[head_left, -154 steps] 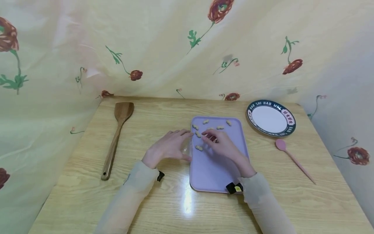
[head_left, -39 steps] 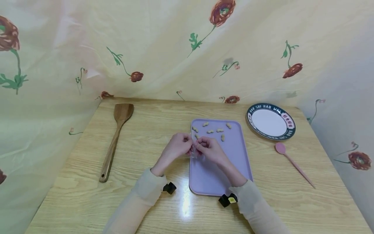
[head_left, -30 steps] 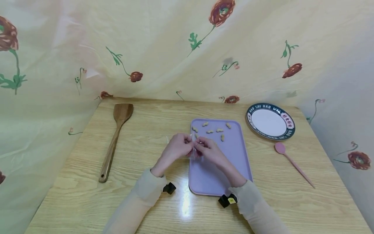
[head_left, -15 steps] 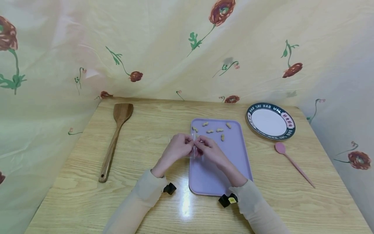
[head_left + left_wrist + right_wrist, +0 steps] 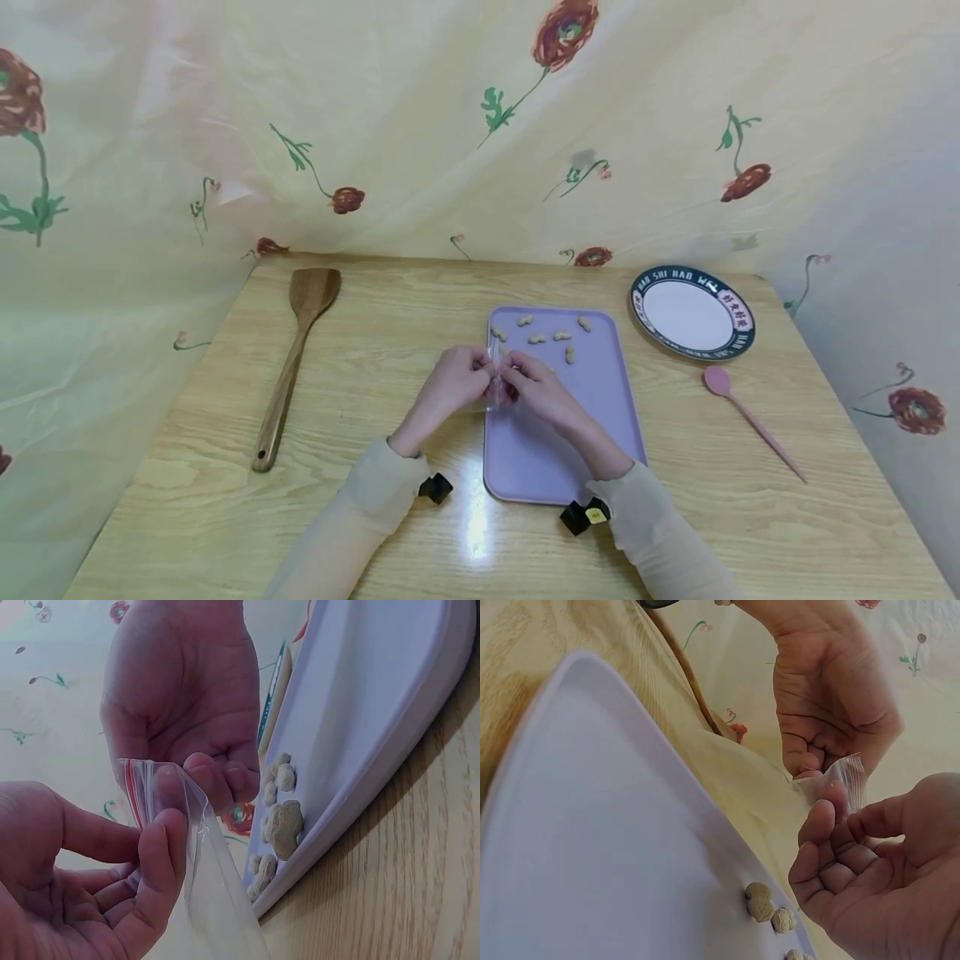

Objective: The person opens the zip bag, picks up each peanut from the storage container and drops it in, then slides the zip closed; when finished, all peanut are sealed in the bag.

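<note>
A clear zip-lock bag [image 5: 214, 877] with a red stripe along its mouth is held between both hands, over the left edge of a purple tray [image 5: 558, 454]. My left hand [image 5: 453, 379] pinches the bag's top edge between thumb and fingers. Facing it, my right hand [image 5: 543, 390] grips the same edge, fingertips close to the left ones. Several peanuts in their shells [image 5: 562, 336] lie loose in the far half of the tray. In the left wrist view, the visible part of the bag looks flat, with nothing distinct inside. The hands cover part of the tray.
A wooden spatula [image 5: 288, 375] lies at the left of the wooden table [image 5: 360, 333]. To the right of the tray are a dark-rimmed white plate [image 5: 690, 312] and a pink spoon [image 5: 750, 417]. A flowered cloth [image 5: 420, 125] hangs behind the table.
Five seconds ago the hands were apart, the left spread beside the tray and the right above the peanuts. They have come together on the bag; over the last second they barely shift.
</note>
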The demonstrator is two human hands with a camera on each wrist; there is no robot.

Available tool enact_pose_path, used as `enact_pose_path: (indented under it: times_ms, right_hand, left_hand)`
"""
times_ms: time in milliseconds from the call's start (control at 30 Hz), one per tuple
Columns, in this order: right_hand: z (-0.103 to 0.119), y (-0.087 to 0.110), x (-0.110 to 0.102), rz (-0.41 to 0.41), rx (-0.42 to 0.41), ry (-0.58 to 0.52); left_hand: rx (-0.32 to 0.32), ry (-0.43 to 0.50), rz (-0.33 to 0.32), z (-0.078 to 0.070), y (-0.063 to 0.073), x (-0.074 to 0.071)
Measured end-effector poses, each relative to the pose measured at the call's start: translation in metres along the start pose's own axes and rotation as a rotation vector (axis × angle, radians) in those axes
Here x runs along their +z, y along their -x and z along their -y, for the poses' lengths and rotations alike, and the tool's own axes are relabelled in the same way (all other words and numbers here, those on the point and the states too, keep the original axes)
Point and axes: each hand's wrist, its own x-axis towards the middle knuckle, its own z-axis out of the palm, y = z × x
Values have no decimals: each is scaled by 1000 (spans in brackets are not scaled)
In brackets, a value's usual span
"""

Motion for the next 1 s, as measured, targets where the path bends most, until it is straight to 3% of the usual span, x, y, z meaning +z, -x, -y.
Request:
enact_pose_path:
  times_ms: [433,1000]
  right_hand:
    - [0,0,-2,-10,-33,-74]
    - [-2,-2,-12,-12,-7,-43]
  left_hand:
    - [3,139,20,1,0,-4]
    - [-26,13,3,0,3,-14]
